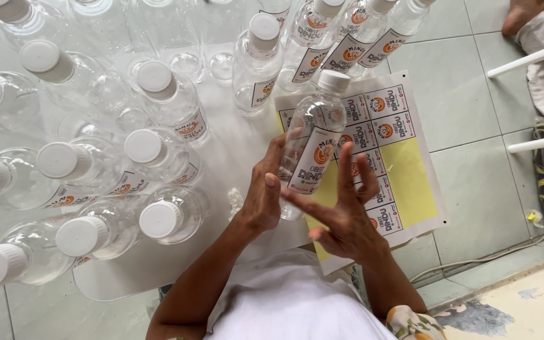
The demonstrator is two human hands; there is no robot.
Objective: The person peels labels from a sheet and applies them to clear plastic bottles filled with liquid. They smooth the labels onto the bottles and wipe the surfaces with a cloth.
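A clear plastic bottle (313, 135) with a white cap and a white and orange label stands tilted between my two hands. My left hand (264, 192) presses against its left side, fingers straight and together. My right hand (344, 204) has its fingers spread, the fingertips touching the label on the bottle's right side. Under the bottle lies a yellow sticker sheet (410, 179) with several white and orange labels still on it, partly peeled.
Several capped clear bottles (158, 148) crowd a white table (221, 157) to the left and at the top, some labelled. A tiled floor (473, 113) lies to the right, with white chair legs (530, 60), a person's foot (524, 12) and a cable.
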